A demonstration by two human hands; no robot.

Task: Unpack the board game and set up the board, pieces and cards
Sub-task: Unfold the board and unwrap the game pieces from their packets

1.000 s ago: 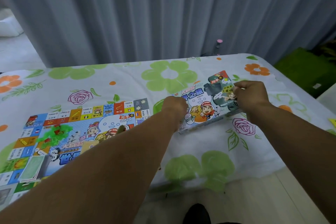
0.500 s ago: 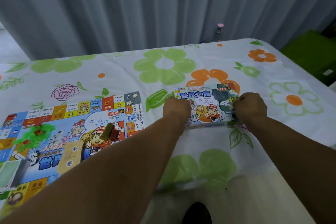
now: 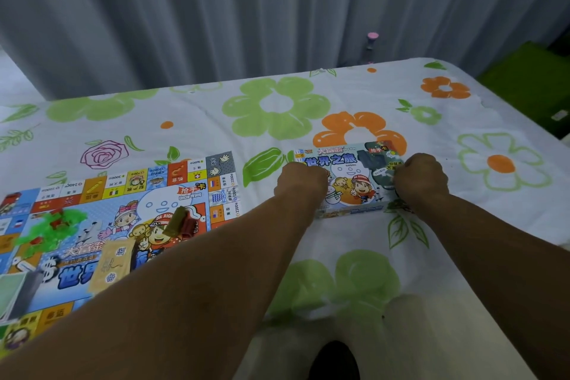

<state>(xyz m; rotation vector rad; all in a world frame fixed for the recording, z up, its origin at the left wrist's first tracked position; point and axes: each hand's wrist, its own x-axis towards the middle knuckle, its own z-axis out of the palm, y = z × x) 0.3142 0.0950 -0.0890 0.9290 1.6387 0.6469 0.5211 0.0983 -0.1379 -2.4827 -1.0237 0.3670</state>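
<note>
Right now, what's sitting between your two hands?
The box: the left hand grips its left end, the right hand its right end. Seen in the head view.

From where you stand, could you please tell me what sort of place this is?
Probably a room in a home: a flowered tablecloth, grey pleated curtains close behind it, and a cartoon-printed game board laid out, its box nearby.

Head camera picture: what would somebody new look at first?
Probably the left hand and right hand in the middle, gripping the two ends of a small cartoon box that lies flat. Next comes the bright board spread out at the left, with a green heap on it. Under it all is a tablecloth with big green and orange flowers.
</note>
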